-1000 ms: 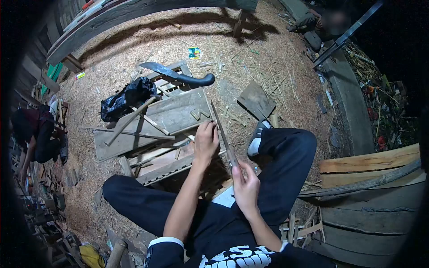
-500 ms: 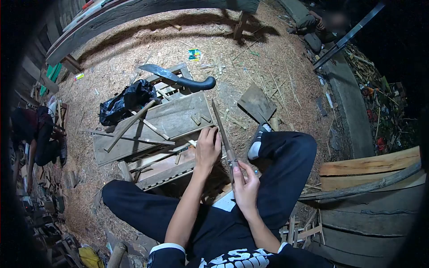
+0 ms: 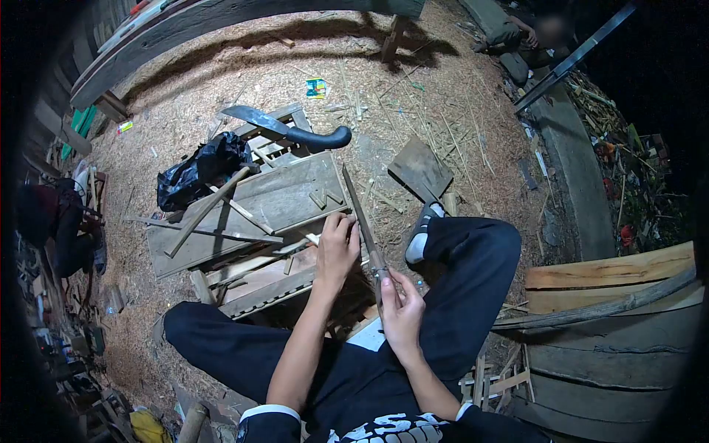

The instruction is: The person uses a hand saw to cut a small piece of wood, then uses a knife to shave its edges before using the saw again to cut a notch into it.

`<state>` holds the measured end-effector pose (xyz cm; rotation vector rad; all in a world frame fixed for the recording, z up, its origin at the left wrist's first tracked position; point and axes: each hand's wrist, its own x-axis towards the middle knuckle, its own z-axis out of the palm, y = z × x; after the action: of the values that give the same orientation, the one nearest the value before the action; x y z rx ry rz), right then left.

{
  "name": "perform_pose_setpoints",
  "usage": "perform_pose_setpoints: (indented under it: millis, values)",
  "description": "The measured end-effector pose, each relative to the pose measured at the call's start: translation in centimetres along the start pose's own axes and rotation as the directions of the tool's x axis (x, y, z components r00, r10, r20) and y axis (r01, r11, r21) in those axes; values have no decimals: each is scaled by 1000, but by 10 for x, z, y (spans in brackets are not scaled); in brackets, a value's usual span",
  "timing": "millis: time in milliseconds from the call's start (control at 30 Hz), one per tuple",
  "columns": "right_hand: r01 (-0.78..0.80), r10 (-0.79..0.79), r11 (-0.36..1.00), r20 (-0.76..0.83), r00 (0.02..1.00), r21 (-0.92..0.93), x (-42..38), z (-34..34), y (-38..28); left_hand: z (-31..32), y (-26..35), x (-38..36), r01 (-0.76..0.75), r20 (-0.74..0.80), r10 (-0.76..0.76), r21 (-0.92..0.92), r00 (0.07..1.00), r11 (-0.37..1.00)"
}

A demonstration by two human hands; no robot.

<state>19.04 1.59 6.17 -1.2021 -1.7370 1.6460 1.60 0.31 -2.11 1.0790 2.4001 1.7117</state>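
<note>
Long thin blade point(image 3: 360, 214) lies above the person's lap, long axis running from the right hand point(image 3: 401, 314) up and away to the left. Right hand grips its handle end. Left hand point(image 3: 337, 247), curled, presses beside the blade's middle, over the wooden pallet point(image 3: 251, 203). Machete point(image 3: 284, 127) lies beyond the pallet. No readable writing.

You have a wooden pallet point(image 3: 251, 214) on the sawdust ground point(image 3: 221, 66). Across its far end lies a machete point(image 3: 288, 129) with a black handle. A black plastic bag point(image 3: 196, 170) sits on the pallet's left corner, touching it. Just right of the pallet lies a flat board point(image 3: 419, 168). Beyond it, near the machete, lies a small colourful packet point(image 3: 317, 87). Far left of the pallet, another person point(image 3: 55, 229) crouches.
</note>
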Motion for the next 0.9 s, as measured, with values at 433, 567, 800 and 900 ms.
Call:
perform_pose_setpoints:
  millis: [433, 567, 800, 900]
  values:
    - [-30, 30, 999, 12, 999, -22, 0, -2, -5, -16, 9, -1, -55, 63, 43, 196, 997, 979]
    - [18, -18, 1000, 11, 1000, 22, 3, 4, -11, -14, 3, 0, -56, 115, 27, 250, 993, 967]
    - [-67, 69, 996, 44, 997, -53, 4, 1, -15, -13, 2, 2, -51, 92, 32, 208, 995, 977]
    - [37, -38, 998, 20, 999, 49, 4, 3, -8, -9, -2, 2, -128, 81, 111, 260, 991, 957]
